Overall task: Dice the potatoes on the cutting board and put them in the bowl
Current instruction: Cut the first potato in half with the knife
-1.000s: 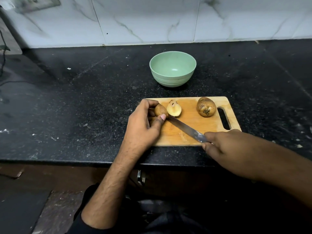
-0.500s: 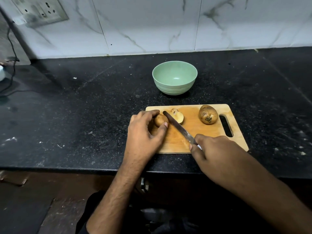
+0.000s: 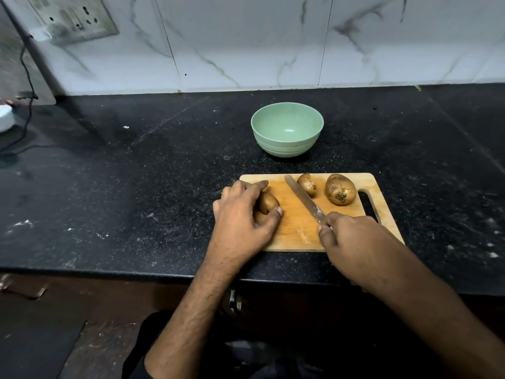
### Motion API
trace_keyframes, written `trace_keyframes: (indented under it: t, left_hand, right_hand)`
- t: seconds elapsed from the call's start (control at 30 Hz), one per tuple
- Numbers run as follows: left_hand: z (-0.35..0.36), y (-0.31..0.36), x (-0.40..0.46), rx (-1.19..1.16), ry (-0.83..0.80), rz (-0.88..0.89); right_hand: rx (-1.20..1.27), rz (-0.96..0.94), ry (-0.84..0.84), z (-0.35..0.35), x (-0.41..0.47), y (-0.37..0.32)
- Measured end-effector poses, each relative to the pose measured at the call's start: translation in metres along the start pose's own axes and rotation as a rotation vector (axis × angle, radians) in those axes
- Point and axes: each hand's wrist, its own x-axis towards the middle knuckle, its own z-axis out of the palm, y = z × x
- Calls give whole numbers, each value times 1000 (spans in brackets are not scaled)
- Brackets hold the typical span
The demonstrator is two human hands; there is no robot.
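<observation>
Your left hand (image 3: pixel 243 214) pinned the potato half (image 3: pixel 267 202) just left of the knife (image 3: pixel 304 199), which your right hand (image 3: pixel 352 236) gripped, blade angled away.

Knife (image 3: pixel 304 198) handle fully buried in the right hand (image 3: pixel 352 239). Left hand (image 3: pixel 240 214) covers most of the potato half (image 3: pixel 268 202) and the cutting board (image 3: pixel 297 228) corner. Wall socket (image 3: pixel 72 16) cropped at top edge. White object (image 3: pixel 5 117) cut off left, unidentifiable.

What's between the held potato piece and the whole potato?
Head view: the knife blade and the other cut piece, lying between the held piece and whole potato.
</observation>
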Motion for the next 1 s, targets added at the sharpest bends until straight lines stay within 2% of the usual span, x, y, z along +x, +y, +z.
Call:
trace_keyframes:
  t: [0.23, 0.5, 1.0]
  left_hand:
    - [-5, 1, -1, -109, -25, -57]
    - [-6, -2, -2, -264, 37, -72]
    - [-8, -6, -15, -242, 89, -61]
  right_hand:
    - [18, -44, -36, 1, -6, -8]
    - [11, -84, -51, 0, -12, -21]
    - [-25, -119, -34, -2, -21, -32]
